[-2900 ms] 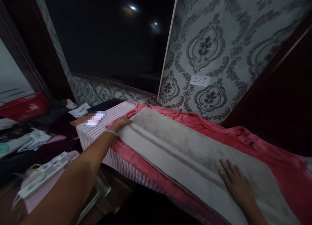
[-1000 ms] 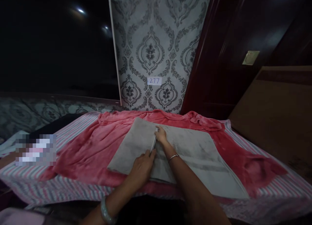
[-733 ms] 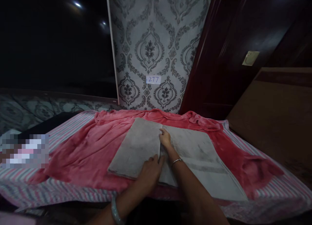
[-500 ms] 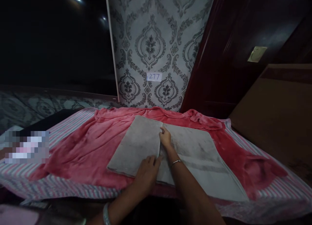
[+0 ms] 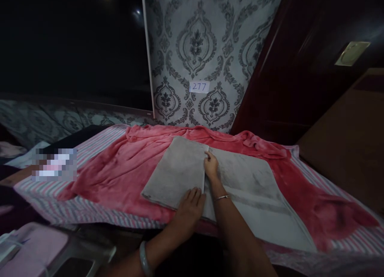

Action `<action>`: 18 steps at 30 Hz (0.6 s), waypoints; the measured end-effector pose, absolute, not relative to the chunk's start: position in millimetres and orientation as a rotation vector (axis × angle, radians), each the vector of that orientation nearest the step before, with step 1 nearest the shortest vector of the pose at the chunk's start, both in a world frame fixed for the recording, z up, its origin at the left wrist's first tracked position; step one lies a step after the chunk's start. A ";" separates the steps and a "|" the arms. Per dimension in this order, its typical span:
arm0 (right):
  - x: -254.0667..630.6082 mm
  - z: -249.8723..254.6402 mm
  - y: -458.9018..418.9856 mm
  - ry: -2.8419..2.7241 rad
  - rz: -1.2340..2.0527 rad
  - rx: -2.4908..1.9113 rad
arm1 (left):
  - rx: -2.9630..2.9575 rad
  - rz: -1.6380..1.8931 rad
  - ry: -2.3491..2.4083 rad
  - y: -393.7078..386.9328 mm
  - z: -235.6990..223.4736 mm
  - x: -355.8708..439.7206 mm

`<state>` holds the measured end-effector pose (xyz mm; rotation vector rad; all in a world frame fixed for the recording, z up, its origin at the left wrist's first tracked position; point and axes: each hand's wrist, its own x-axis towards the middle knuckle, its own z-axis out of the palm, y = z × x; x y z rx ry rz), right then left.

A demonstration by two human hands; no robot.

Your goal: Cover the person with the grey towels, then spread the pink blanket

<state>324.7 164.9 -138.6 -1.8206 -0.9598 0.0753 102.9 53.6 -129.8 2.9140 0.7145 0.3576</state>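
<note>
A grey, soft-looking cloth (image 5: 255,175) lies spread out, its left part (image 5: 177,169) doubled over into a flap whose edge runs down the middle. My left hand (image 5: 192,207) rests flat on the near end of that flap, fingers stretched out side by side. Farther up the same edge, my right hand (image 5: 211,165) has its fingers curled in at the cloth's edge and seems to pinch it; its fingertips are partly hidden. Beneath the cloth is a crumpled pink-red plush blanket (image 5: 120,169).
A striped sheet (image 5: 96,149) covers the surface under the blanket. Behind stand a patterned wall with a paper marked 277 (image 5: 199,87), a dark screen (image 5: 72,49) at left and a dark red panel (image 5: 285,69) at right. A pink-topped seat (image 5: 42,245) is at lower left.
The view has shifted, so everything sits a little farther right. My left hand now lies flatter along the flap, while my right hand keeps its place at the edge.
</note>
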 end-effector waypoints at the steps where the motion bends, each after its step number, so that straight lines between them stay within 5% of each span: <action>1: 324.8 -138.9 165.1 -0.963 0.073 -1.825 | 2.899 0.362 0.716 52.0 -127.6 101.7; 10: 315.1 -126.9 146.4 -1.047 -0.049 -1.836 | 2.773 0.383 0.853 100.0 -60.7 73.9; 14: 297.5 -116.4 133.8 -1.525 -0.213 -1.918 | 2.854 0.236 0.986 109.9 -76.3 68.0; 18: 281.1 -115.9 131.1 -1.815 0.022 -2.190 | 2.841 0.211 0.986 100.0 -103.3 69.9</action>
